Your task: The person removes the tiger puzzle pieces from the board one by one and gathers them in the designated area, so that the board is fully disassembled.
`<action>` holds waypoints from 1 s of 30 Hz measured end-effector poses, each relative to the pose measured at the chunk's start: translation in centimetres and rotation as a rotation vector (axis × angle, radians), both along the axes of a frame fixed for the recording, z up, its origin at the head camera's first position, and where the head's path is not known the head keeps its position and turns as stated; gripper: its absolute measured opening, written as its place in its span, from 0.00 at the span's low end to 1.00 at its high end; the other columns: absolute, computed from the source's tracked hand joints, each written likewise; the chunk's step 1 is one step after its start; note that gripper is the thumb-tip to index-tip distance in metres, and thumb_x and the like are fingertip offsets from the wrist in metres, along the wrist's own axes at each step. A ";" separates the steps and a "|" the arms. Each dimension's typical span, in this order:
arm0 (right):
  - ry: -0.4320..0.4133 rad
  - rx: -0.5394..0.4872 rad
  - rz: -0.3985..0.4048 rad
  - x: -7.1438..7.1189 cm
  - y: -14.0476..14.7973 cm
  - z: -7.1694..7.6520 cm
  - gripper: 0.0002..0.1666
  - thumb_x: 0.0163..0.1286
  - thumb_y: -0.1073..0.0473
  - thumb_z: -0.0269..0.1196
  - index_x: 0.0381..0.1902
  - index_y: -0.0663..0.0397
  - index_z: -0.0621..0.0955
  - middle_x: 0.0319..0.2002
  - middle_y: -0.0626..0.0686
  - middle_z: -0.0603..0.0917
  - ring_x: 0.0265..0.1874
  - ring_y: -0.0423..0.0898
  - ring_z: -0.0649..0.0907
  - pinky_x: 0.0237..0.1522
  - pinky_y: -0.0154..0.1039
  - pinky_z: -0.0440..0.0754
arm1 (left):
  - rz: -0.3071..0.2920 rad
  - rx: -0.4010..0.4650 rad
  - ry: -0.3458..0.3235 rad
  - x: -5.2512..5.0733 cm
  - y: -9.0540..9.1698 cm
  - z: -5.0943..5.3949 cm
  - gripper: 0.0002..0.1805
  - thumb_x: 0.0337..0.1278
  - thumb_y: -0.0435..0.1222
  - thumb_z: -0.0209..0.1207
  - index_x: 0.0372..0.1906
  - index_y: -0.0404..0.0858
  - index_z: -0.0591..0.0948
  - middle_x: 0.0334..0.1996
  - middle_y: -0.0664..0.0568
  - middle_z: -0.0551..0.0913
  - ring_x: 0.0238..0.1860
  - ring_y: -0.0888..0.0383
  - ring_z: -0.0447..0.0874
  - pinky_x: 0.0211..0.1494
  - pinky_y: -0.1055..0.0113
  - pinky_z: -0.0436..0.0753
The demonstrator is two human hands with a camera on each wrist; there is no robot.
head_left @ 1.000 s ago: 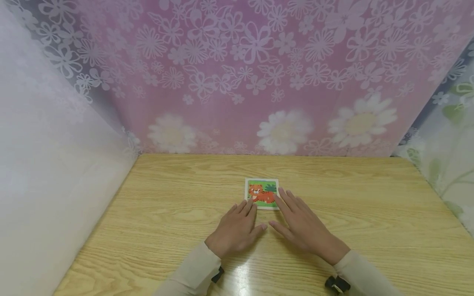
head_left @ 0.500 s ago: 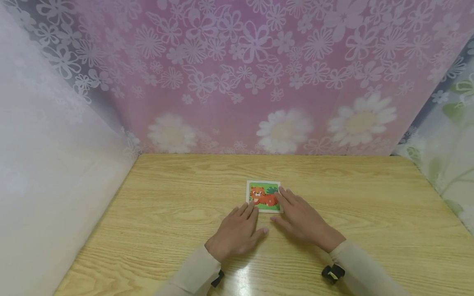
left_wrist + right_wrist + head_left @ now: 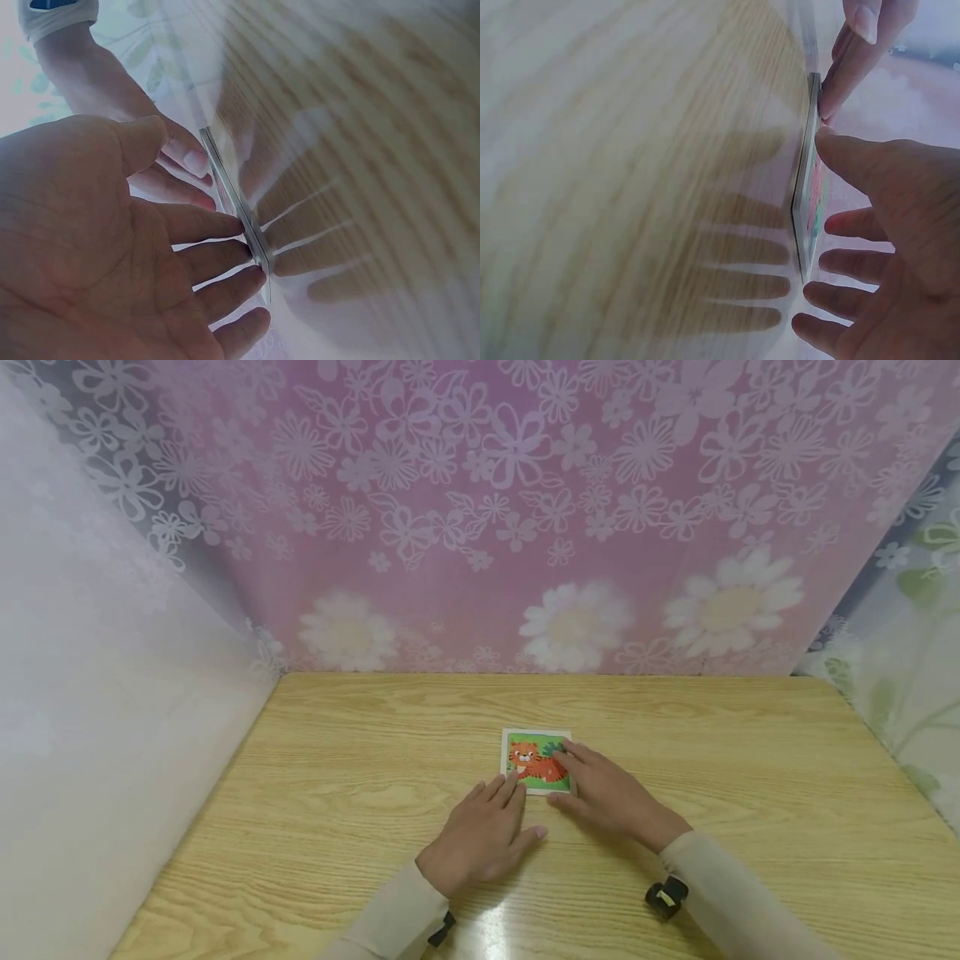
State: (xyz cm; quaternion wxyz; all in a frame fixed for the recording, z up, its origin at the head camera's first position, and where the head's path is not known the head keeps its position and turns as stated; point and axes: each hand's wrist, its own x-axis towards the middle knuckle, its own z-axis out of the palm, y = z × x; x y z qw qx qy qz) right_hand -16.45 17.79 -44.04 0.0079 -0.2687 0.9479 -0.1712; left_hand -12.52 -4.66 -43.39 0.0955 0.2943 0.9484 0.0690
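Tiger card (image 3: 536, 762): sq., lies pic-side up on tbl, approx. mid of it L to R, btwn both hands; nr corners partly hidden by fingers.
Card pic: orange striped tiger, head to L, green bkgd, dk green bush upper R, white border all round.
Card edge (image 3: 234, 191): thick, pale, w/ thin dk line along it, seen from L wrist.
L hand (image 3: 480, 837): nr L side of card; fingers fairly straight, not curled round anything; tips touch card's nr edge, L part; thumb sticks out to R, apart from card.
R hand (image 3: 611, 795): R side of card; fingers extended & a bit spread, no clear grip; index reaches over card's upper R corner; thumb at nr edge by R corner. Exact contact of other fingertips: can't tell.
Sleeves: both pale beige, long; L sleeve (image 3: 397, 906), R sleeve (image 3: 738, 893).
Wrist gear: blk strap (image 3: 442, 930) under L cuff, blk device (image 3: 665, 897) w/ yellowish mark under R cuff.
Tbl (image 3: 360, 743): lt wood grain, shiny; glare spot (image 3: 492, 927) btwn forearms; hands' reflections show in both wrist views.
Backdrop (image 3: 450, 568): pink-purple, white flower outlines, 3 big daisies along bottom.
Sides: whitish panel (image 3: 112, 710) at L, leafy panel (image 3: 900, 693) at R.
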 end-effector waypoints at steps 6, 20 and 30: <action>-0.034 0.004 0.000 -0.6 -0.1 -0.3 0.38 0.72 0.45 0.65 0.68 0.68 0.73 0.71 0.70 0.68 0.71 0.66 0.68 0.68 0.61 0.68 | 0.000 0.003 -0.004 -0.1 0.1 -0.2 0.40 0.79 0.59 0.36 0.77 0.32 0.61 0.78 0.41 0.57 0.78 0.46 0.55 0.77 0.49 0.57; 0.002 0.009 0.024 -0.9 -0.2 -0.5 0.35 0.70 0.46 0.68 0.66 0.65 0.77 0.68 0.69 0.72 0.69 0.66 0.71 0.65 0.60 0.71 | 0.007 0.145 0.063 -2.7 -0.9 0.1 0.29 0.77 0.49 0.53 0.68 0.31 0.72 0.73 0.40 0.67 0.74 0.46 0.64 0.74 0.54 0.66; -0.010 -0.004 0.019 -1.1 -0.2 -0.4 0.35 0.68 0.47 0.70 0.64 0.65 0.78 0.67 0.68 0.73 0.69 0.67 0.70 0.66 0.60 0.70 | 0.097 0.187 0.055 -6.4 -0.9 0.3 0.15 0.71 0.42 0.62 0.52 0.35 0.79 0.66 0.41 0.75 0.65 0.45 0.74 0.66 0.56 0.75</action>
